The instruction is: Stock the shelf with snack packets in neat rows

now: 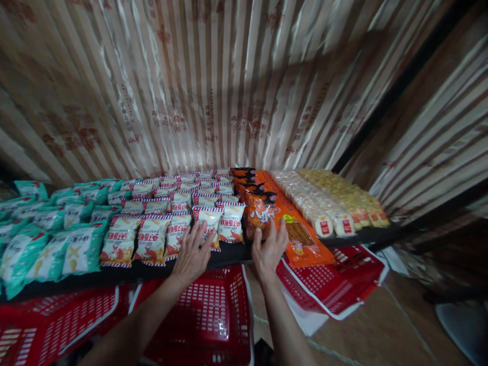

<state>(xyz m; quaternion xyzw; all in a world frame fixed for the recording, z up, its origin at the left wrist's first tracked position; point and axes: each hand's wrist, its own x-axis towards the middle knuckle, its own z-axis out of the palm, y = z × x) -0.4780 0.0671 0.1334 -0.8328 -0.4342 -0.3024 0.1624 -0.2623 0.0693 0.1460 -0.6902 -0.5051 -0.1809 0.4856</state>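
At the bottom of the frame, red baskets sit on the floor under the shelf edge, with one more basket tilted at lower right. Above them, at centre frame, both forearms reach up to the dark shelf. The left hand lies flat, fingers spread wide, its fingertips on the front of a white shrimp snack bag with a red-and-blue striped border; it grips nothing. Just right of it, the right hand is also open, fingers fanned, resting against the lower edge of an orange bag and touching the long orange packet that overhangs the shelf front. More striped white bags run in rows to the left of the hands and back toward the wall. Teal bags fill the left of the frame. At right, rows of pale wrapped cakes and yellow ones stretch back. Behind everything, across the top of the frame, hangs a striped, shiny curtain.
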